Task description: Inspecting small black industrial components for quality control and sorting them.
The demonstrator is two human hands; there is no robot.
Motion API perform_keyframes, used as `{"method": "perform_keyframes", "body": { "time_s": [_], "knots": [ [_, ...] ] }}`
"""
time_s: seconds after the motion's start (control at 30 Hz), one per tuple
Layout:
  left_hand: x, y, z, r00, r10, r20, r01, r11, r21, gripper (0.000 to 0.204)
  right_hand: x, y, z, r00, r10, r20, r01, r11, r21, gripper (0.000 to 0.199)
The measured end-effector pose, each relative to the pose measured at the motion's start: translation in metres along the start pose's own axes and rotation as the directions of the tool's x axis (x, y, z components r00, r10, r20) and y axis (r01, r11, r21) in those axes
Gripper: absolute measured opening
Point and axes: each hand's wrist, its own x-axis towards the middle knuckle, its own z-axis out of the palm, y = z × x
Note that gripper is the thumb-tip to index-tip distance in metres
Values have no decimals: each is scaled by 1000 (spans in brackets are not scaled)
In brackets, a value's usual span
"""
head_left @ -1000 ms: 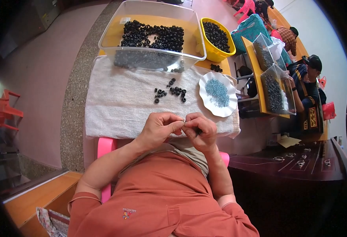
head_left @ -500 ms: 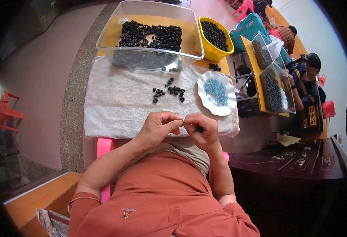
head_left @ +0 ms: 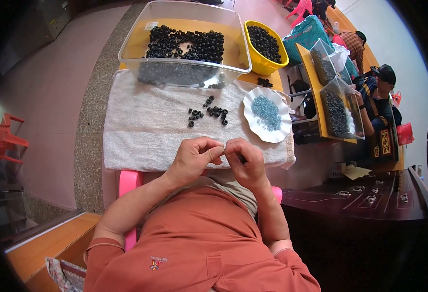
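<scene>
While both hands, left hand (head_left: pixel 193 158) and right hand (head_left: pixel 243 160), pinch one small part together, loose black rings (head_left: pixel 208 113) lie within reach on the towel (head_left: pixel 145 131).

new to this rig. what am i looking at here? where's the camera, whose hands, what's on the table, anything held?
No machine here: a person works with bare hands. The single view comes from a wide fisheye camera worn on that person's head, looking down, so straight edges bend near the rim.

The left hand and right hand meet fingertip to fingertip over the near edge of a white towel. They seem to pinch something tiny; it is too small to identify.

On the towel lie loose black rings and a white plate of blue beads. Behind stand a clear bin and a yellow bowl, both holding black rings. Another person sits at the right.
</scene>
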Motion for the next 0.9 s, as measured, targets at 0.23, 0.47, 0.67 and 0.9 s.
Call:
{"method": "perform_keyframes", "body": {
  "time_s": [0.23, 0.47, 0.67, 0.9],
  "knots": [
    [-1, 3, 3, 999, -38, -36, 35, 996, -78, 19, 3, 5, 3, 999, -35, -15, 35, 999, 12, 9],
    [3, -3, 0, 999, -40, 3, 40, 985, -167, 19, 2, 6, 0, 1000, 22, -11, -22, 999, 38, 8],
    [5, -5, -1, 999, -49, 14, 51, 980, -192, 19, 3, 12, 3, 996, -78, -40, 79, 997, 24, 12],
    [4, -6, -2, 999, -47, 3, 47, 976, -213, 18, 5, 9, 3, 1000, -4, 28, 3, 1000, 30, 15]
  ]
}}
